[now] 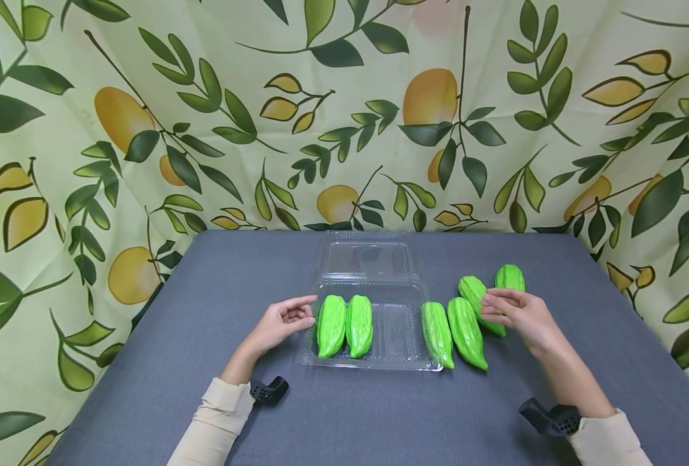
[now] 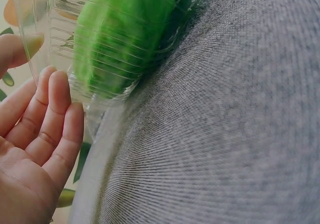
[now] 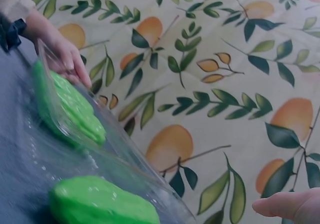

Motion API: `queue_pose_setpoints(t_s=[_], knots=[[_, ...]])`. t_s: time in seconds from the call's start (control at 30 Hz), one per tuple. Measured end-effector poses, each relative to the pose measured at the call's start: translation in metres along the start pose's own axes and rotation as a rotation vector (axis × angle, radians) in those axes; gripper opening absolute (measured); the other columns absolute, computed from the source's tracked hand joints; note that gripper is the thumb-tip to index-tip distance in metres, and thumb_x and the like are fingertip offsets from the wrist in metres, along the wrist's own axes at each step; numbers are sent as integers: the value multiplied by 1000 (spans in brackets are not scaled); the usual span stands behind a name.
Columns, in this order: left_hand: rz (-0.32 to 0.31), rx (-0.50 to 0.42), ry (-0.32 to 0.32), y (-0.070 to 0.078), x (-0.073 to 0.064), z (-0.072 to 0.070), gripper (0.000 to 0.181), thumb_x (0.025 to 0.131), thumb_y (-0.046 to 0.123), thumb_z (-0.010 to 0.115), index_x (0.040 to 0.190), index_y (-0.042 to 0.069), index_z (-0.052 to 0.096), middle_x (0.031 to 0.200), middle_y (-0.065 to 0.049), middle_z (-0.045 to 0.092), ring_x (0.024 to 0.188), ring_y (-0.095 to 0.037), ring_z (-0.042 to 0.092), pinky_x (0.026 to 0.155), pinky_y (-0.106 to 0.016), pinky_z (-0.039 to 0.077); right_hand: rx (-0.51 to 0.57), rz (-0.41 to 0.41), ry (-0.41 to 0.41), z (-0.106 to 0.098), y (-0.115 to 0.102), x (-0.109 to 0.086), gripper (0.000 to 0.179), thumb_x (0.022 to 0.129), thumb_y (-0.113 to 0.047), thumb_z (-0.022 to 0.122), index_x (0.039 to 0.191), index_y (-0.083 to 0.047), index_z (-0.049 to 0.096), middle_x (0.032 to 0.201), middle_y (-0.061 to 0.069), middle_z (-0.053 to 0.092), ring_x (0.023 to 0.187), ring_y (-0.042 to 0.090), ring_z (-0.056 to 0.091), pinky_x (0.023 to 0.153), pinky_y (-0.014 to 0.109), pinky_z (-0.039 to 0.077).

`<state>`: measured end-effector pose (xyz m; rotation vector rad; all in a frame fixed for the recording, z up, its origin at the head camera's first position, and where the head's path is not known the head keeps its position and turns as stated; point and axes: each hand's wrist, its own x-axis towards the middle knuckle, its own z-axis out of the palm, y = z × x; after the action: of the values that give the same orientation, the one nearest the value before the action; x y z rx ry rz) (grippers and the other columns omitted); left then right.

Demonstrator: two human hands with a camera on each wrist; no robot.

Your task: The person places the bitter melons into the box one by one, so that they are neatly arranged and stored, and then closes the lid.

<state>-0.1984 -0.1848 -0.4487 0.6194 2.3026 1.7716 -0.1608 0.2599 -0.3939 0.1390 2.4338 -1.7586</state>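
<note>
Light here is bright and diffuse, with faint shadows on the flat grey cloth-covered table [image 1: 391, 421]. Glints mark the clear plastic hinged container [image 1: 399, 327]. The right wrist view is dimmer and soft.

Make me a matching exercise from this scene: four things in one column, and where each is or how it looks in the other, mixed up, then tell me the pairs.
Things
1. Left hand
2. Clear plastic container
3. Right hand
4. Backdrop cloth

Places and states
A. Near the loose bitter melons on the right
B. Printed with leaves and orange fruit
C. At the container's left edge
D. Open, with two bitter melons side by side in its left half

Pairs: 1-C, 2-D, 3-A, 4-B
</note>
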Motion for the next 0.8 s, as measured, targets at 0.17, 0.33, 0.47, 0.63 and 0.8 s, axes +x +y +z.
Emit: queue_pose_setpoints(t_s=[0.17,0.33,0.47,0.63,0.8], knots=[[-9,4,-1,1,0,0,48,89,2,64,132,-11,50,100,-20,60,84,3,59,76,-12,51,27,-16,54,-10,6,3,56,97,-27,57,133,13,40,85,-20,65,77,-3,67,76,21,59],[-1,1,-4,0,0,0,48,89,2,64,132,-11,50,99,-15,61,85,3,59,76,-13,52,158,-51,158,-25,28,15,32,93,-24,64,115,-3,56,79,-19,70,71,1,70,69,20,59],[5,-3,-6,0,0,0,47,88,1,64,132,-11,50,96,-6,60,85,3,59,76,-13,52,202,-54,234,-34,48,25,21,89,-27,69,104,-15,61,77,-19,70,68,1,70,66,18,58],[9,-7,-7,0,0,0,47,89,2,64,132,-11,50,95,-1,59,85,3,59,76,-13,52,169,-42,359,-32,46,22,13,89,-24,69,97,-18,62,70,-21,67,62,0,68,61,18,57],[3,-8,-4,-1,0,0,47,89,2,64,132,-11,50,97,-5,60,85,3,59,76,-13,52,243,8,488,-27,35,17,12,87,-18,70,81,-24,62,61,-19,65,55,-2,64,56,16,55]])
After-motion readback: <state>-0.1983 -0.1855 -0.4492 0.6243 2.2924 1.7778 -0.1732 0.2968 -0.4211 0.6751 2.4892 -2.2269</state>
